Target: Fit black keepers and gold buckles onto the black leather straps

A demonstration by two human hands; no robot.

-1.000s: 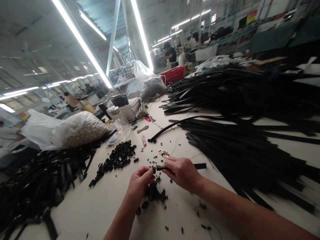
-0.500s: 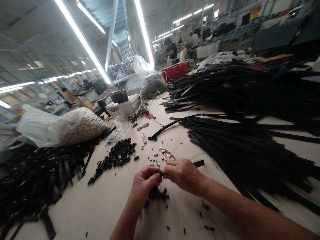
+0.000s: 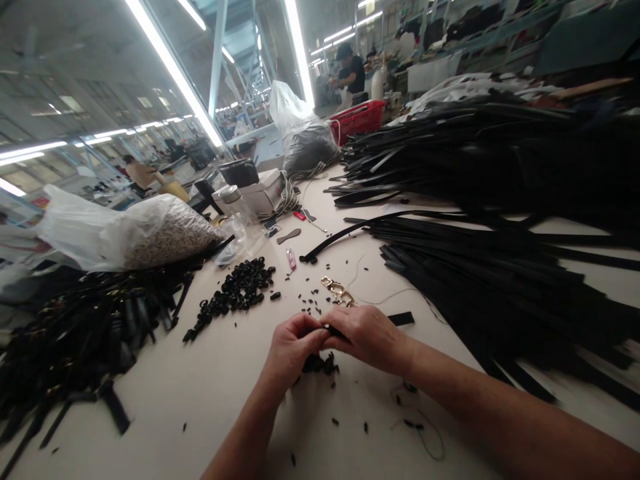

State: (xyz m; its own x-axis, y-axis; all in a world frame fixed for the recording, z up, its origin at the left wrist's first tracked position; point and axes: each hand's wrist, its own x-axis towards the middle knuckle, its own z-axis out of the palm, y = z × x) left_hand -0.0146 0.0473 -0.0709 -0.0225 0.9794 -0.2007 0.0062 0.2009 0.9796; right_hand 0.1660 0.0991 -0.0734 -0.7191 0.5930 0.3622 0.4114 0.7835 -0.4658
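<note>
My left hand (image 3: 295,347) is closed, its thumb and fingers pinched at the end of a black strap (image 3: 401,319). My right hand (image 3: 370,337) is closed around the same strap, and the fingertips of both hands meet. The strap's other end sticks out behind my right hand; its middle is hidden by the fingers. Just beyond the hands lie gold buckles (image 3: 339,292) joined in a row. Beneath the hands is a small heap of black loops (image 3: 320,364), partly covered. A larger pile of black loops (image 3: 243,287) lies to the left.
Long black straps (image 3: 480,280) are heaped along the right. More straps with gold fittings (image 3: 75,327) cover the left. Behind are a plastic bag of small pieces (image 3: 165,230), a clear jar (image 3: 240,203), a pink thread snipper (image 3: 291,259) and a red basket (image 3: 357,121).
The view has shifted slightly. The small black piece that showed at my left fingertips is now mostly covered, and my hands have drawn closer together along the strap.
</note>
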